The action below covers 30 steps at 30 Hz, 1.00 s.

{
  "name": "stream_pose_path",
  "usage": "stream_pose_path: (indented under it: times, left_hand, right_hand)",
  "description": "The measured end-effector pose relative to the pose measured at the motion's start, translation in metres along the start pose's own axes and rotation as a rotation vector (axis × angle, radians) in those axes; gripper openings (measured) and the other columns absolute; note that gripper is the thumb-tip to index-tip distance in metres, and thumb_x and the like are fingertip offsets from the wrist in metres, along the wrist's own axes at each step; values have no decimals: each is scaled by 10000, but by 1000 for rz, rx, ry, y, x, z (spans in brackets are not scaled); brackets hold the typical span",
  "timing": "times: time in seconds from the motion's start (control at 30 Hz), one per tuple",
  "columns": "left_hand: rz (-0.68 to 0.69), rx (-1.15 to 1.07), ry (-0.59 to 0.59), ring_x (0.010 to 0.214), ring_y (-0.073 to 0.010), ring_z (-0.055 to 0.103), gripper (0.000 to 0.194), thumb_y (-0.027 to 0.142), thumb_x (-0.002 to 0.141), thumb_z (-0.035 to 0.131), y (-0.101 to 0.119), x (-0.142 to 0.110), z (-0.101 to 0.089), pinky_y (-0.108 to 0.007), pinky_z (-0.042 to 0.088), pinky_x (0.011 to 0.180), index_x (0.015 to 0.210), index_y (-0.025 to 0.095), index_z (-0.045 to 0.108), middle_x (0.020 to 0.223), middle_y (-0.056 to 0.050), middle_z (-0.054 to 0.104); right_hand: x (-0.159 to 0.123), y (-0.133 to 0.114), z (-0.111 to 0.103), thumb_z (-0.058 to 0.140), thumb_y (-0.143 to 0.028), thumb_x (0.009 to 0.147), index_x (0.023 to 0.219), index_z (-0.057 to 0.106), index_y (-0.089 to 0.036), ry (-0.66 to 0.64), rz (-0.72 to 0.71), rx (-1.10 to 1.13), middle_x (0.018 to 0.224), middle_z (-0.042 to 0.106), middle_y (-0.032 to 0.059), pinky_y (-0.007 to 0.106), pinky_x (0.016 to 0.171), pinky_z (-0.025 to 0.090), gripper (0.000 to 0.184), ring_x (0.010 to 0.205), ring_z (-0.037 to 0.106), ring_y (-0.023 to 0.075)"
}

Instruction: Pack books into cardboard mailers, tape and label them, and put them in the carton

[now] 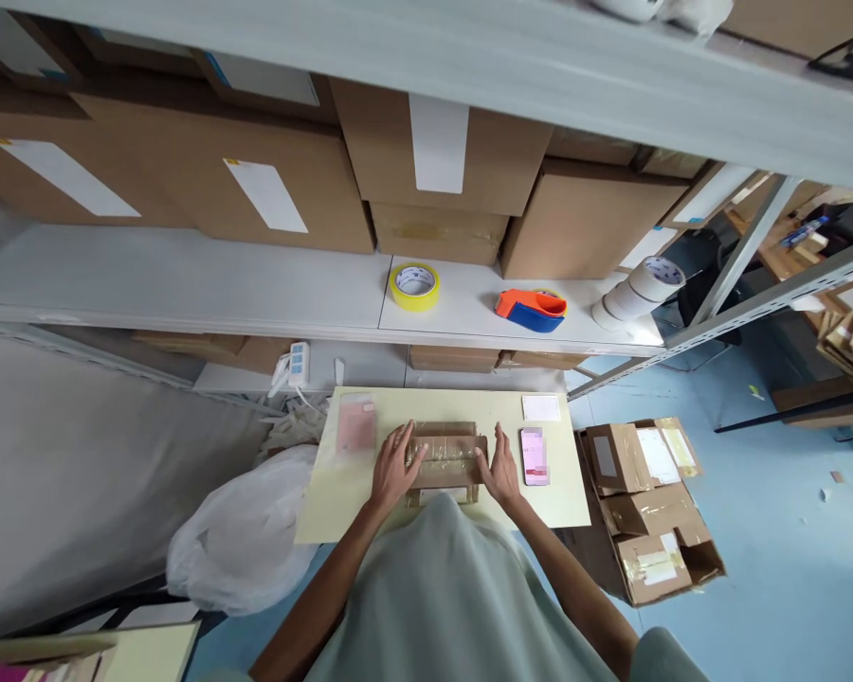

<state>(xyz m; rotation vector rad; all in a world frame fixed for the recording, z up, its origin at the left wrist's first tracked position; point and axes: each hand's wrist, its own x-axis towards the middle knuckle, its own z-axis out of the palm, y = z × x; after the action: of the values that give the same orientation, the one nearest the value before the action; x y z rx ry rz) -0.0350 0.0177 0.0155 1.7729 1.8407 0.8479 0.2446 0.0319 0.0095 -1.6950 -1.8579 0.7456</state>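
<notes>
- The left hand (393, 466) lies at the left end of the narrow taped box (446, 461), thumb over its top, fingers loosely spread rather than clenched.
- The right hand (500, 471) is wide, its thumb at the box's right end and its fingers raised clear; whether either hand bears weight, I cannot tell.
- The box sits between them on the pale table (567, 504), over another taped cardboard piece (445, 429).
- Tape already crosses the box and its top looks closed; whether every seam is sealed cannot be told. No label shows on its top.
- Right of the box: phone (534, 457), with a white card (540, 408) beyond it.
- Left of the box: pinkish sheet (356, 423).
- Beyond the box, on the shelf (299, 284): yellow tape roll (416, 303) and orange-and-blue dispenser (533, 312), both out of hand.
</notes>
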Motion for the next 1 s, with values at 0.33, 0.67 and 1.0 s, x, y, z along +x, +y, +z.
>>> stream_pose_path:
  times: [0.33,0.67,1.0]
  left_hand:
    - [164,-127,309,1455,-338,586,605,545,1108,478,65,123,-88,-532,487,1228,1600,192,481,1547,-205,595]
    - [259,-156,472,1407,-296,614,442,472,1115,485,97,130,-156,-518,476,1244,1459,220,602,1460,-161,669]
    - [184,-227,448,1331,-308,660,393,453,1103,512,73,97,-127,-509,539,1160,1406,230,625,1398,-155,700]
  right_hand:
    - [162,-132,-87,466,-650,1093,1768,187,-150,204,-470,-120,1711,425,249,646,1274,385,885,1587,411,408]
    - [269,-189,-129,363,-678,1104,1693,368,-88,312,-572,-291,1664,464,273,625,1267,353,834,1527,442,419]
    - [269,-82,-193,460,-736,1058,1313,616,-70,288,-382,-538,1249,717,312,607,1114,472,730,1201,664,418]
